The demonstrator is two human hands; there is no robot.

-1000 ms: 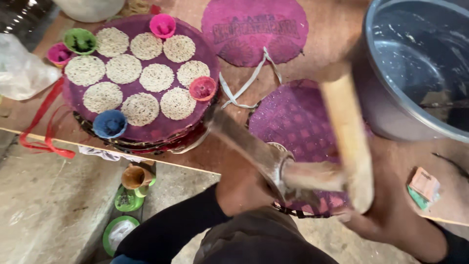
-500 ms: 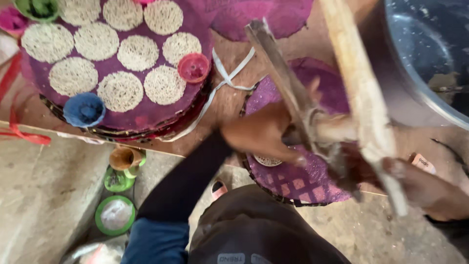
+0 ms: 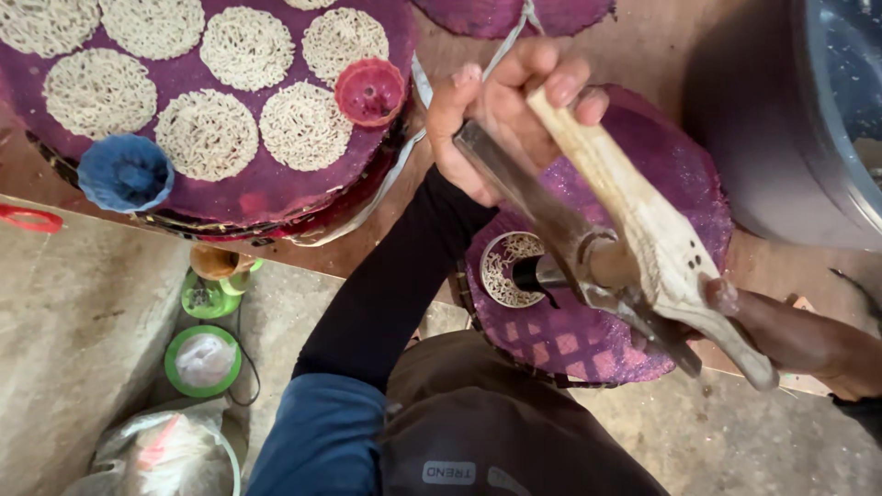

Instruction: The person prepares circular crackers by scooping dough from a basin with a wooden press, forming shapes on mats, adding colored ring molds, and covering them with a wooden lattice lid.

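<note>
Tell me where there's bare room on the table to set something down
Bare wood shows in a strip of table between the noodle-covered purple mat and the purple mat under the press, and a patch between that mat and the grey tub. Both mats are crowded: noodle rounds and cups fill one; the left hand, right hand and press cover the other.

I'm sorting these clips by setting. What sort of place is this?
Probably a small home or cottage food workshop: a purple woven tray carries round noodle nests, both hands grip a wooden lever press above a second mat, and the floor is bare concrete.
</note>
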